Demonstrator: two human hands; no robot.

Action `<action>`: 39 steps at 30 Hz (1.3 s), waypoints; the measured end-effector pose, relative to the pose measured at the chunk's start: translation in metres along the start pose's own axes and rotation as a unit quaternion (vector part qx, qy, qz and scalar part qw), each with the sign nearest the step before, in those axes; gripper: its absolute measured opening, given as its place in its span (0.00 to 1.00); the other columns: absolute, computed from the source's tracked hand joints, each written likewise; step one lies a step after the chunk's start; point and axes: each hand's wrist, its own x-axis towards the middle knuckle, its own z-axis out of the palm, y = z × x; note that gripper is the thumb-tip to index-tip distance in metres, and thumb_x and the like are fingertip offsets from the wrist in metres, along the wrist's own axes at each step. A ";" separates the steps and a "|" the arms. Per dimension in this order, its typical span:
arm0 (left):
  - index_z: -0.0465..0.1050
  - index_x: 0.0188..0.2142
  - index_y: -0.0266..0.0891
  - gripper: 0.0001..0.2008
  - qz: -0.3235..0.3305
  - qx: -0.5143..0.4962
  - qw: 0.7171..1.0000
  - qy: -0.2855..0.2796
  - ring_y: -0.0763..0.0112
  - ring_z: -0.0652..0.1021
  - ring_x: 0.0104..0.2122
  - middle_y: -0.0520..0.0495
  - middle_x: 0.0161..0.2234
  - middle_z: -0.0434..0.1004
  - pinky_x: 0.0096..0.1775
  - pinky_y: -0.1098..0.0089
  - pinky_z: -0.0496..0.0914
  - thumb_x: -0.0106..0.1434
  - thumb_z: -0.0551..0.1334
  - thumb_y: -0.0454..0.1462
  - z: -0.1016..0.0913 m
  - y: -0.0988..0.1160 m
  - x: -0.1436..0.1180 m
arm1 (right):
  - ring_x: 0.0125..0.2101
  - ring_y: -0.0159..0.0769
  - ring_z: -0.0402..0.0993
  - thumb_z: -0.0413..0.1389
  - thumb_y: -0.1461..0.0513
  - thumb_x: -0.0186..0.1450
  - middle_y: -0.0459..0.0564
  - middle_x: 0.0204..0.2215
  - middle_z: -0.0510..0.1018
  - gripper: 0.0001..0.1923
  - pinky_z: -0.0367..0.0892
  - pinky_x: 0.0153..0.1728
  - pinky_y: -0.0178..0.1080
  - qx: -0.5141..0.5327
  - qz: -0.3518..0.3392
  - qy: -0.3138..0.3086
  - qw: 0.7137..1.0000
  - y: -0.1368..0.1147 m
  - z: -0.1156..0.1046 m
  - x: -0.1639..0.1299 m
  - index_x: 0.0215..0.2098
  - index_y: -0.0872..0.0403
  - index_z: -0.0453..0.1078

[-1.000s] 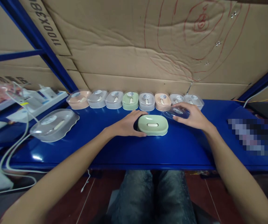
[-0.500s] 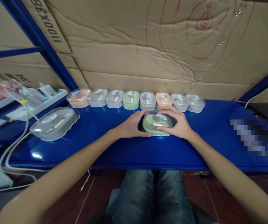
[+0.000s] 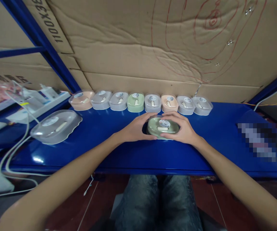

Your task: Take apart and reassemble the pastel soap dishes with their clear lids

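A green plastic box with a clear lid (image 3: 156, 125) lies on the blue table in front of me. Its lid carries a round sticker and a pale handle. My left hand (image 3: 138, 128) wraps the box's left side, thumb at the near edge and fingers at the far edge. Around the right side curls my right hand (image 3: 183, 127), its thumb along the near edge and its fingers over the far top. Both hands are closed on this one box. Part of its right end is hidden by the right hand.
Behind stands a row of several similar lidded boxes (image 3: 136, 103) in grey, green and peach, against a cardboard wall (image 3: 119, 61). A larger grey lidded box (image 3: 56, 126) sits at left, near white cables (image 3: 13, 149) and a power strip (image 3: 42, 107). A blurred-out object (image 3: 259, 141) lies at right.
The green box has turned slightly, its handle now lying level. My right thumb has moved off the handle, down to the near edge. The left hand has barely moved.
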 end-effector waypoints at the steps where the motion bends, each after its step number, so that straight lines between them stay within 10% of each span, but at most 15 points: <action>1: 0.64 0.73 0.47 0.48 0.002 0.000 1.000 0.001 0.40 0.73 0.69 0.35 0.72 0.69 0.68 0.39 0.69 0.59 0.79 0.54 0.000 -0.001 0.000 | 0.58 0.54 0.81 0.75 0.46 0.61 0.54 0.57 0.82 0.32 0.77 0.60 0.59 -0.001 -0.001 -0.001 1.000 0.000 0.000 0.000 0.60 0.43 0.78; 39: 0.65 0.72 0.45 0.47 -0.021 0.038 0.999 -0.005 0.40 0.74 0.68 0.35 0.70 0.71 0.67 0.40 0.69 0.59 0.78 0.54 0.001 -0.001 0.001 | 0.62 0.55 0.76 0.74 0.46 0.62 0.55 0.60 0.77 0.33 0.71 0.65 0.60 -0.010 0.025 -0.045 0.999 0.002 0.003 0.000 0.62 0.42 0.78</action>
